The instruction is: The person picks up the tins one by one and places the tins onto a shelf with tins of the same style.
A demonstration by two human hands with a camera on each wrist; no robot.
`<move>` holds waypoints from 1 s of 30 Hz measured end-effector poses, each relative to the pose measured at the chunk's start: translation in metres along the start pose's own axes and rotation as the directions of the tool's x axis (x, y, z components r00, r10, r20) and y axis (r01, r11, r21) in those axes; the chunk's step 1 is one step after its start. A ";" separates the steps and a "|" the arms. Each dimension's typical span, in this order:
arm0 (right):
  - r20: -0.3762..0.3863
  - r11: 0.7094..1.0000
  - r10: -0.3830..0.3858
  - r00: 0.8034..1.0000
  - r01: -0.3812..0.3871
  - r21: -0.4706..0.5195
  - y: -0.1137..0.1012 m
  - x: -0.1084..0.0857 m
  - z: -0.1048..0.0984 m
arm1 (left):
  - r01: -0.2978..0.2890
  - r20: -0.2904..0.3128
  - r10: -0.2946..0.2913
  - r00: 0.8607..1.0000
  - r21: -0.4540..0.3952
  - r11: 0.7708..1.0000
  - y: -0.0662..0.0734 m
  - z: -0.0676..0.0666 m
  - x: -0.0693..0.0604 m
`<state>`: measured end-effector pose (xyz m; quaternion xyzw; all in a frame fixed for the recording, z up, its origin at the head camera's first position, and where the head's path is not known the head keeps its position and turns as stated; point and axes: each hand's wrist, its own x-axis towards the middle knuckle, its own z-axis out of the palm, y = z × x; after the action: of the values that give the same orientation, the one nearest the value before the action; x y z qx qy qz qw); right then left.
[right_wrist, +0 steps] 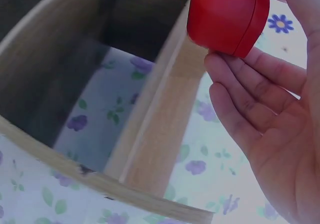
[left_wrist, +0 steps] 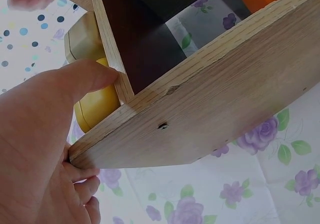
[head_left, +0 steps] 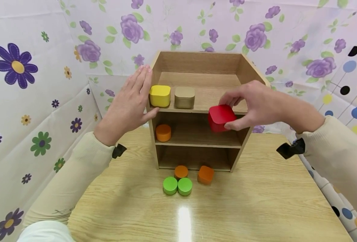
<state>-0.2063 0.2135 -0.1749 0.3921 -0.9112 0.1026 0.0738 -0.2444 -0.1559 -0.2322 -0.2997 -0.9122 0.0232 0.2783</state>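
Observation:
My right hand pinches a red square box with rounded corners between thumb and fingers, in front of the upper shelf board's right part. The right wrist view shows the red box at the fingertips. My left hand grips the left side of a small wooden shelf unit. In the left wrist view its thumb lies on the front edge, with the other fingers round the outer side. A yellow square box stands beside that hand on the top board, next to a gold-brown square box.
An orange round box sits at the left of the middle compartment. Before the unit, on the wooden table, lie an orange round box, an orange square box and two green round boxes. Flowered cloth hangs behind.

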 end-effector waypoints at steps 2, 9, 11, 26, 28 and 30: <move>-0.016 1.000 0.015 1.000 -0.015 -0.009 0.000 0.006 -0.005 | 0.004 0.000 -0.004 1.000 0.000 1.000 0.000 0.000 0.000; -0.038 0.996 0.086 0.996 -0.086 0.018 0.005 0.021 -0.016 | 0.009 0.014 -0.009 1.000 -0.003 1.000 0.001 0.000 0.000; -0.039 0.994 0.110 0.993 -0.109 0.027 0.007 0.025 -0.018 | 0.010 0.015 -0.010 1.000 -0.003 1.000 0.001 -0.001 0.000; -0.044 0.978 0.193 0.980 -0.189 0.084 0.028 0.049 -0.006 | 0.013 0.009 -0.013 1.000 -0.007 1.000 0.000 -0.001 0.000; -0.036 0.975 0.205 0.978 -0.201 0.090 0.030 0.052 -0.003 | 0.016 0.010 -0.016 1.000 -0.010 1.000 0.001 -0.001 0.000; -0.029 0.973 0.213 0.977 -0.209 0.095 0.031 0.054 -0.001 | 0.018 0.010 -0.018 1.000 -0.011 1.000 0.001 -0.001 0.000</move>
<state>-0.2656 0.1969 -0.1662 0.2940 -0.9404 0.1589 0.0621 -0.2436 -0.1554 -0.2317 -0.2931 -0.9163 0.0169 0.2724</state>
